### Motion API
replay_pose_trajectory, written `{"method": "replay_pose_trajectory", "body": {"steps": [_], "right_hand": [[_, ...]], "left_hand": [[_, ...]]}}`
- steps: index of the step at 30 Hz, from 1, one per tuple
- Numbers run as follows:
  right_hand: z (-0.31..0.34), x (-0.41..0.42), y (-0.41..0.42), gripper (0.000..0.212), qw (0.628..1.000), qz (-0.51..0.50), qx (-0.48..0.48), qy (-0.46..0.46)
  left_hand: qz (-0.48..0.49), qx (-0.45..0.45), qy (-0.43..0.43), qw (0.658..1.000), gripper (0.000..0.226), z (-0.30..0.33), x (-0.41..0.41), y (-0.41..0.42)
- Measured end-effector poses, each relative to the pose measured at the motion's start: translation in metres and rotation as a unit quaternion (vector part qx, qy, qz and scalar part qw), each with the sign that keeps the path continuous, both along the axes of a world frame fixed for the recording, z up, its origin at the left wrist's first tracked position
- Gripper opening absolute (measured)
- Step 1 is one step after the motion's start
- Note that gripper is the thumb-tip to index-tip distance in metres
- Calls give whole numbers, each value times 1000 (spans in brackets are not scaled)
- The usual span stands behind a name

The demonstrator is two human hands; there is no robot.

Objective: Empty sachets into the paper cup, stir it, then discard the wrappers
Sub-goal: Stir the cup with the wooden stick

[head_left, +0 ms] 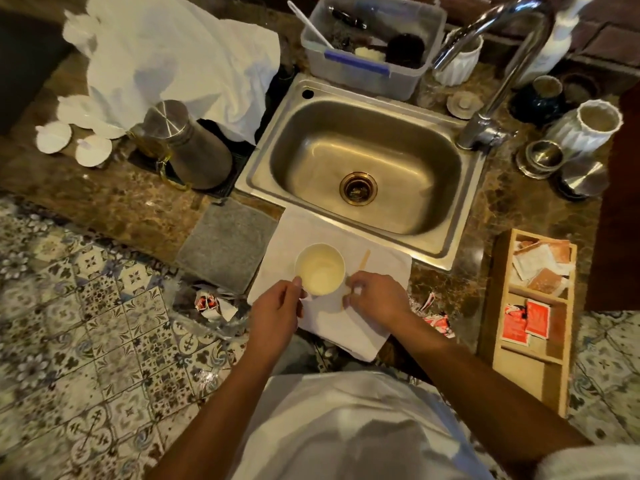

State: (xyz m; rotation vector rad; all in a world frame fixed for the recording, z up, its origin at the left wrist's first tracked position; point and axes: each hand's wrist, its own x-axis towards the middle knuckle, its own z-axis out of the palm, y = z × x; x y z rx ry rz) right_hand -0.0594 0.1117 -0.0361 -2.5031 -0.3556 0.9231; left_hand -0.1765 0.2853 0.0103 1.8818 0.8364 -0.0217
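A white paper cup [320,268] stands on a white napkin [377,268] in front of the sink; its inside looks pale and creamy. My left hand [277,315] is closed at the cup's near-left rim, thumb against the wall. My right hand [375,297] rests just right of the cup, fingers curled over a wooden stirrer [364,260] that lies slanted on the napkin. Torn red wrappers [437,322] lie by my right wrist. More red and white wrappers [207,303] sit in a clear plastic bag at the counter's edge on the left.
A steel sink [360,174] with a tap [485,129] lies behind the napkin. A wooden organiser [498,306] on the right holds red sachets [523,323] and pale ones [540,265]. A grey cloth [225,244], steel flask [194,150] and jars [585,129] crowd the counter.
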Motion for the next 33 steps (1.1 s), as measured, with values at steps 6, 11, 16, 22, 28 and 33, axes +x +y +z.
{"method": "replay_pose_trajectory", "body": {"steps": [6,11,16,22,28,33], "right_hand": [[-7,-7,12,18,996,80,-36,-21],[-9,-6,15,14,989,126,-62,-46],[-5,0,15,13,974,207,-83,-49],[-2,-2,20,18,951,276,-125,-67],[5,-6,21,22,943,296,-125,-91],[31,3,10,15,956,258,-67,-120]], "left_hand": [[-35,23,-17,999,41,4,10,4],[-35,-3,-28,999,42,6,10,5],[-34,-20,-31,999,42,4,8,7],[-33,-41,-35,998,43,6,9,7],[-4,-113,-36,993,42,5,8,4],[6,-120,-37,992,41,4,7,2]]}}
